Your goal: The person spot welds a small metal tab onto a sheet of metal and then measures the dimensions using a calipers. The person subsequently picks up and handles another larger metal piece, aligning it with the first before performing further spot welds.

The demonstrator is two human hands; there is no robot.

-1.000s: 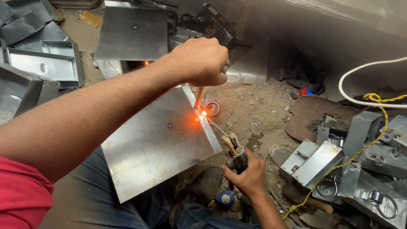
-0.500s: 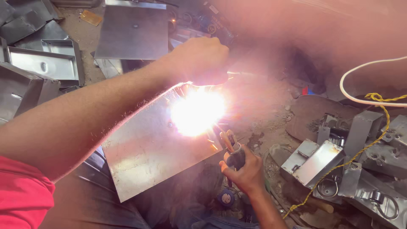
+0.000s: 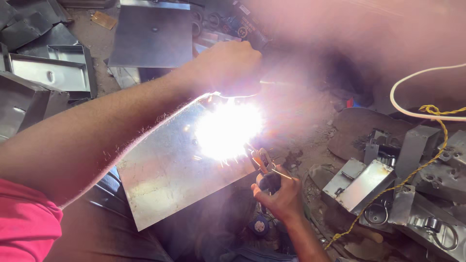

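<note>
left hand (image 3: 230,68) fisted above a steel sheet (image 3: 170,170), beside the bright arc (image 3: 228,130). right hand (image 3: 279,194) clenched around an electrode holder (image 3: 264,167) at the sheet's edge.

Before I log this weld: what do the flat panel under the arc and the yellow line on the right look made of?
The flat grey panel looks like bare sheet metal, probably steel: a dull, streaky shine mirrors the arc glare. The yellow twisted line looks like fibre rope: its strands show a twist and it drapes limply over the grey metal brackets.

Right hand (image 3: 279,196) grips electrode holder (image 3: 264,167), arc (image 3: 228,128) on sheet (image 3: 170,170)
</note>
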